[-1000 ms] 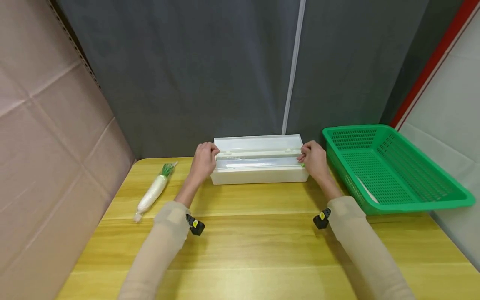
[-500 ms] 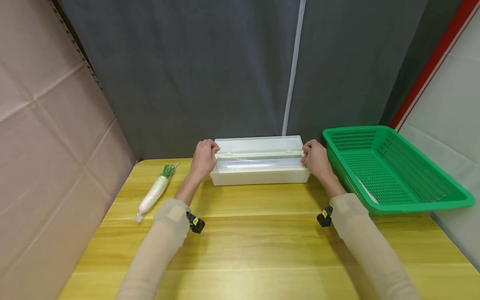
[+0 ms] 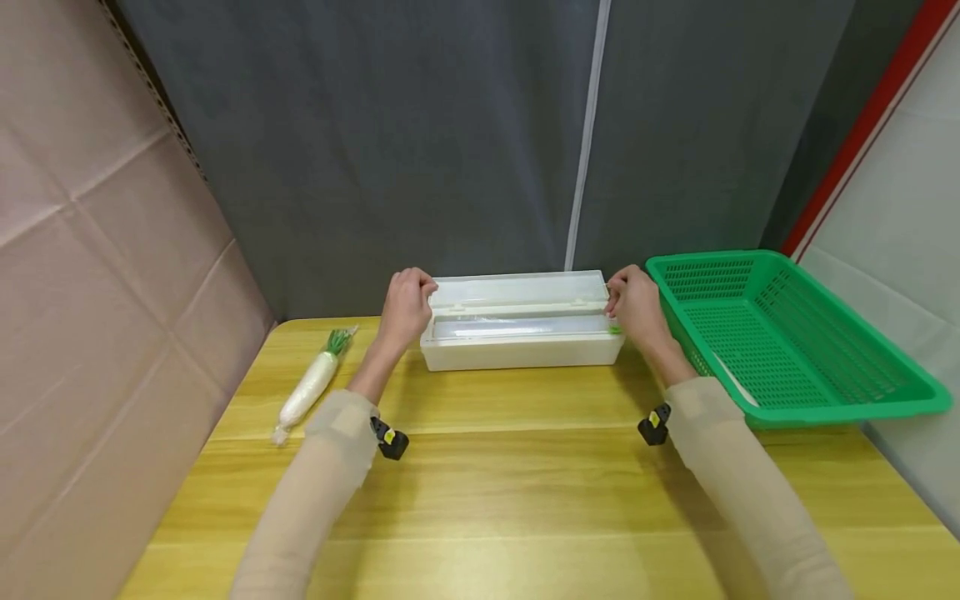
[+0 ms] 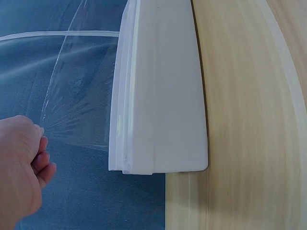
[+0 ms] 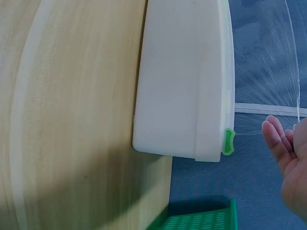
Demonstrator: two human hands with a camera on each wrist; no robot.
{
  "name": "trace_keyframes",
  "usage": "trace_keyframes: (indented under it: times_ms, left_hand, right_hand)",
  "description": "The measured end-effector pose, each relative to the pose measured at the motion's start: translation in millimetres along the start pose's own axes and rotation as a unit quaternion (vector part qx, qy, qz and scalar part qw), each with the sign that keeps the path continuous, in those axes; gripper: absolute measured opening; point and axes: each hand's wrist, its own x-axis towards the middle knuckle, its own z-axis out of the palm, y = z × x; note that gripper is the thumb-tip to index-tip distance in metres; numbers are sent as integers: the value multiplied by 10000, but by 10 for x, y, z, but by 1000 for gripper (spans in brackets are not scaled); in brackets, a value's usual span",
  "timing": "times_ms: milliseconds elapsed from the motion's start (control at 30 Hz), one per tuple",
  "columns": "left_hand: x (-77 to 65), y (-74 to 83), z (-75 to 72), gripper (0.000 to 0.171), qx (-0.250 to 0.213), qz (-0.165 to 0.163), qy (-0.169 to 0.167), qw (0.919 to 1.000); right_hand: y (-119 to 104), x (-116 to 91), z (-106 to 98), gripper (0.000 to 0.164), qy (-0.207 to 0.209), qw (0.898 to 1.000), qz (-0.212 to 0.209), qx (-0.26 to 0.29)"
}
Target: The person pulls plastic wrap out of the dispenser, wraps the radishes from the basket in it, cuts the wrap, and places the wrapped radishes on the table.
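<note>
A long white cling film dispenser box (image 3: 521,354) stands at the back of the table, its lid (image 3: 517,288) raised. My left hand (image 3: 405,308) pinches one corner of a clear sheet of cling film (image 4: 79,105) between thumb and fingers, above the box's left end. At the right end, my right hand (image 3: 637,308) pinches the other corner of the film (image 5: 266,57). Between the hands the sheet is stretched, with creases fanning from each grip. A green slide cutter (image 5: 229,142) sits at the box's right end.
A white radish with green tops (image 3: 311,385), wrapped in clear film, lies at the left of the wooden table (image 3: 517,500). To the right stands a green plastic basket (image 3: 840,415) with a thin white thing inside. A dark grey curtain (image 3: 375,150) hangs behind.
Both hands have risen a little from the box, drawing the film up. My right hand has also shifted slightly outward to the right. The box and radish stay about where they were.
</note>
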Motion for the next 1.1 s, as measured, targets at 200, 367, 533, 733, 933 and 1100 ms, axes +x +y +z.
trace_keyframes:
  times_ms: [200, 367, 533, 733, 933, 1100]
  left_hand:
    - [22, 63, -58, 11, -46, -165, 21, 9999]
    - [50, 104, -111, 12, -78, -172, 87, 9998]
    - [83, 147, -169, 11, -65, -69, 206, 9997]
    - [120, 194, -240, 11, -77, 105, 384, 9992]
    - [166, 247, -315, 11, -140, 154, 444, 9988]
    - [214, 297, -379, 10, -154, 243, 549, 9981]
  right_hand:
    - [-74, 39, -58, 12, 36, 9997, -97, -229]
    - [-143, 69, -100, 11, 108, 9993, -221, -279]
    - [-224, 98, -147, 10, 285, 9983, -464, -193]
    - [-301, 131, -203, 11, 577, 9959, -676, -164]
    - [-373, 159, -272, 13, 637, 9959, -616, -204]
    - [-433, 218, -337, 15, 791, 9935, -798, -152]
